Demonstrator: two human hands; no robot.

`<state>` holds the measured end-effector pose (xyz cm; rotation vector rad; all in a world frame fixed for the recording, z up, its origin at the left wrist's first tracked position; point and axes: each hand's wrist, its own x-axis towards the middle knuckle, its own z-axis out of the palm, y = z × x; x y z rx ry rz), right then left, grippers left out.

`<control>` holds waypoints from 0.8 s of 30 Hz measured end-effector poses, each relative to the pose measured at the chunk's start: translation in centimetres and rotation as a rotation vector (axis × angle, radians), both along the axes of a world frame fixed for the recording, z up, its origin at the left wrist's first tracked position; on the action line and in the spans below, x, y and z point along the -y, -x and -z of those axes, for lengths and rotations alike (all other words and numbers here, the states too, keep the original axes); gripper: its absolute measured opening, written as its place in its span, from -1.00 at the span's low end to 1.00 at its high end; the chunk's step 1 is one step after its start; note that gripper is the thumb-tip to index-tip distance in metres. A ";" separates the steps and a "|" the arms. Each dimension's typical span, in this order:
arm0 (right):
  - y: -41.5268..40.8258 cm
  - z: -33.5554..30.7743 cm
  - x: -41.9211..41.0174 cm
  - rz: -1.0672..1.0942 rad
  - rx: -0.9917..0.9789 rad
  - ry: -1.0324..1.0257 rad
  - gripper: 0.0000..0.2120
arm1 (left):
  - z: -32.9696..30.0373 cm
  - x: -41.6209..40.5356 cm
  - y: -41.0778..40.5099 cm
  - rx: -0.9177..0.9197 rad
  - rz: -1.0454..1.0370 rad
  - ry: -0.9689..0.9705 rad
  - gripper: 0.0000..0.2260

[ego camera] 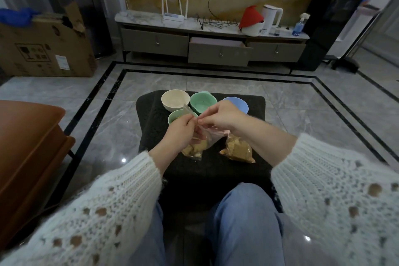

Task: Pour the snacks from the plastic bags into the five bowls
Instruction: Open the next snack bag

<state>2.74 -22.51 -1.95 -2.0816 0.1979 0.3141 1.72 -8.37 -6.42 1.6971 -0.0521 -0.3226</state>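
Note:
A clear plastic bag of brown snacks (pixel 195 149) hangs over the dark stool (pixel 254 106). My left hand (pixel 180 130) and my right hand (pixel 222 116) both pinch its top edge, fingers close together. A second tied bag of snacks (pixel 237 150) lies on the stool to the right. Behind my hands stand a cream bowl (pixel 175 100), a green bowl (pixel 201 102) with another green one partly hidden behind it, a blue bowl (pixel 239 102) mostly hidden by my right hand, and a nearer green bowl (pixel 176 117) holding some snacks.
An orange-brown seat (pixel 28 147) is at my left. A TV cabinet (pixel 216 47) with one drawer pulled out stands across the grey tiled floor. A cardboard box (pixel 46 49) sits at the far left. My knees in jeans (pixel 241 222) are below the stool.

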 end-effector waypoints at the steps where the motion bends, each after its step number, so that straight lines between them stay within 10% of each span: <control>1: -0.2 -0.2 0.0 -0.028 0.055 0.081 -0.92 | -0.3 0.0 -0.2 0.006 -0.004 -0.003 -0.75; 24: -0.2 4.0 3.3 -0.056 0.542 0.655 -0.89 | 1.5 -1.8 0.9 0.149 -0.034 -0.416 -0.72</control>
